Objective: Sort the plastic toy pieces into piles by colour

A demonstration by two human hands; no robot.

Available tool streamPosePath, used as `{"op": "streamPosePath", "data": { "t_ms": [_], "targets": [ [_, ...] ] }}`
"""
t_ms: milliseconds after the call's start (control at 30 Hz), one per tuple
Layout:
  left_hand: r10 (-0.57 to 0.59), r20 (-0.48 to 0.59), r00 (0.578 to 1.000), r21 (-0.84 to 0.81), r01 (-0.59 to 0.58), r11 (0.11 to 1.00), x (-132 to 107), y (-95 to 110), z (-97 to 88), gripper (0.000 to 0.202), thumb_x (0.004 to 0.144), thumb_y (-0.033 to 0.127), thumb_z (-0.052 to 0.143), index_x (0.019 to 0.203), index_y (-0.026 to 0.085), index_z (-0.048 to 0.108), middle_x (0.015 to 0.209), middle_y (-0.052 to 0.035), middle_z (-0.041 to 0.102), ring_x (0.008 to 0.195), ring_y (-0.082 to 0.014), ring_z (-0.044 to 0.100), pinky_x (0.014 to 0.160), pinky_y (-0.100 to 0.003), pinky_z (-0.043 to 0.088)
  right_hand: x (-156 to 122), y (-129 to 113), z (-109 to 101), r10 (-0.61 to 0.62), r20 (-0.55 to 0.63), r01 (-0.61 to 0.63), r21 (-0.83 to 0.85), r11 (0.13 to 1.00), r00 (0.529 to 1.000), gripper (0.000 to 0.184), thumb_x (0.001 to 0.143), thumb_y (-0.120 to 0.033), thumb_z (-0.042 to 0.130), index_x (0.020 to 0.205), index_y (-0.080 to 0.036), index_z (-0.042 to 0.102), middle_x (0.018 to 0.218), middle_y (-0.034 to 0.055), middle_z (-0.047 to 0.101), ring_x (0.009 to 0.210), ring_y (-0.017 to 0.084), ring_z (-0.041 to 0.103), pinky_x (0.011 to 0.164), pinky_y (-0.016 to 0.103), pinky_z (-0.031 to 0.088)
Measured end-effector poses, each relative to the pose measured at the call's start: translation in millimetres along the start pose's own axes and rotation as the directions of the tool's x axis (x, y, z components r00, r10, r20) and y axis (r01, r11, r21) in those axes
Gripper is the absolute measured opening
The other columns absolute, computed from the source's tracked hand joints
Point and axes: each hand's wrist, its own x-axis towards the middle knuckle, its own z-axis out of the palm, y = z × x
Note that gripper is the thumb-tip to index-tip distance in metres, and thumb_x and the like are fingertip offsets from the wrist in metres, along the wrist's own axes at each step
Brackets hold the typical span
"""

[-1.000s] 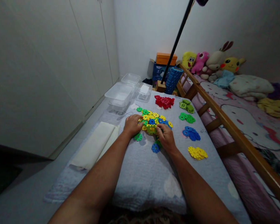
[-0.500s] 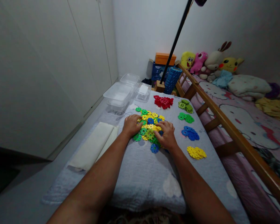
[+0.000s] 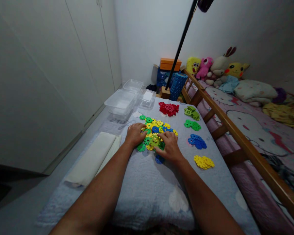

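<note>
Through the head camera I saw my left hand (image 3: pixel 135 134) at the left side of a mixed heap of flower pieces (image 3: pixel 159 123) in the middle of the cloth-covered tabletop (image 3: pixel 147 192). Its fingers curled down against the heap; whether they pinched a piece, I could not tell. My right hand (image 3: pixel 170 145) lay over the heap's near right side, thumb and forefinger parted, released, beside a light green piece (image 3: pixel 155 141). A blue piece (image 3: pixel 159 159) lay below that thumb, toward the near edge.

Sorted piles lined the right edge: yellow pieces (image 3: pixel 204 162) nearest me, then blue pieces (image 3: pixel 197 141), green pieces (image 3: pixel 192 125) and, at the far right corner, light green pieces (image 3: pixel 191 112). Red pieces (image 3: pixel 169 109) sat near the far edge.

Clear plastic containers (image 3: pixel 121 102) stood around the far left corner, the smallest showing a blank-looking white patch (image 3: pixel 148 95). Just before them the cloth bore faint dark lettering (image 3: pixel 119 120) that I could not read surely. A folded white cloth (image 3: pixel 91 158) lay along the left edge. Beyond the far edge, a blue box (image 3: pixel 162 78) carried pale print too small to read.
</note>
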Motion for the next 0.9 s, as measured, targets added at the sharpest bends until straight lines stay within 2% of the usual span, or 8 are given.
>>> {"op": "streamPosePath", "data": {
  "t_ms": [167,300,367,433,500,633,733,900],
  "targets": [
    [0.011,0.007,1.0,-0.002,-0.011,1.0,1.1,-3.0,2.0,0.031,0.084,0.031,0.058,0.111,0.023,0.07,0.124,-0.0076,0.071,0.118,-0.028,0.062,0.107,-0.045,0.041,19.0,27.2,-25.6,0.031,-0.042,-0.027,0.106,0.994,0.999,0.047,0.077,-0.033,0.073,0.123,-0.023,0.067,0.112,0.0103,0.062,0.11,0.031,0.054,0.1,0.046,0.044],
    [0.009,0.004,1.0,-0.003,-0.009,1.0,1.5,-2.4,1.5,0.03,0.085,0.031,0.057,0.111,0.024,0.07,0.122,-0.0072,0.072,0.118,-0.0278,0.062,0.107,-0.045,0.042,43.0,80.1,-41.8,0.077,-0.121,-0.063,0.112,0.992,0.99,0.048,0.075,-0.033,0.071,0.121,-0.021,0.067,0.11,0.0103,0.062,0.106,0.029,0.058,0.099,0.045,0.047],
    [0.01,0.002,1.0,0.0,-0.01,1.0,1.7,-1.8,1.2,0.029,0.085,0.03,0.056,0.11,0.024,0.07,0.122,-0.0074,0.072,0.117,-0.0278,0.063,0.106,-0.045,0.042,54.7,114.3,-45.7,0.15,-0.174,-0.137,0.086,0.987,0.973,0.048,0.073,-0.033,0.071,0.118,-0.019,0.068,0.106,0.0109,0.063,0.101,0.029,0.059,0.096,0.044,0.048],
    [0.014,-0.003,1.0,0.002,-0.014,1.0,2.0,-1.8,1.3,0.029,0.085,0.03,0.056,0.109,0.024,0.069,0.121,-0.0077,0.072,0.116,-0.0277,0.063,0.105,-0.044,0.043,64.9,149.8,-47.9,0.248,-0.233,-0.238,0.071,0.969,0.94,0.049,0.07,-0.034,0.072,0.115,-0.016,0.067,0.105,0.0124,0.063,0.093,0.027,0.06,0.09,0.043,0.05],
    [0.017,-0.006,1.0,0.0,-0.017,1.0,2.5,-2.1,1.7,0.029,0.085,0.03,0.056,0.109,0.024,0.069,0.121,-0.0078,0.072,0.116,-0.0277,0.063,0.104,-0.044,0.044,73.6,183.7,-49.7,0.326,-0.298,-0.331,0.035,0.943,0.897,0.048,0.068,-0.035,0.072,0.111,-0.015,0.066,0.103,0.0128,0.065,0.095,0.028,0.06,0.093,0.044,0.05],
    [0.022,0.001,1.0,-0.001,-0.022,1.0,3.1,-2.4,1.9,0.029,0.085,0.032,0.055,0.109,0.023,0.069,0.121,-0.0083,0.072,0.115,-0.029,0.063,0.104,-0.046,0.044,88.8,238.2,-53.5,0.487,-0.407,-0.531,0.008,0.848,0.773,0.042,0.066,-0.034,0.072,0.103,-0.015,0.066,0.102,0.0123,0.067,0.1,0.028,0.059,0.098,0.044,0.048],
    [0.023,-0.002,1.0,0.009,-0.023,1.0,2.8,-2.0,1.3,0.029,0.085,0.031,0.054,0.108,0.022,0.069,0.12,-0.0084,0.072,0.115,-0.0296,0.063,0.104,-0.047,0.044,99.0,266.0,-55.6,0.567,-0.417,-0.619,0.014,0.786,0.711,0.038,0.066,-0.029,0.071,0.1,-0.016,0.066,0.104,0.0126,0.069,0.103,0.029,0.061,0.1,0.042,0.048],
    [0.023,-0.005,1.0,0.007,-0.023,1.0,2.5,-1.1,0.0,0.029,0.084,0.031,0.055,0.108,0.023,0.069,0.12,-0.008,0.072,0.114,-0.0292,0.064,0.103,-0.047,0.044,111.2,296.0,-55.0,0.62,-0.442,-0.684,0.021,0.729,0.648,0.034,0.067,-0.023,0.071,0.1,-0.013,0.07,0.106,0.0162,0.071,0.107,0.03,0.063,0.101,0.041,0.048]
  ]
}}
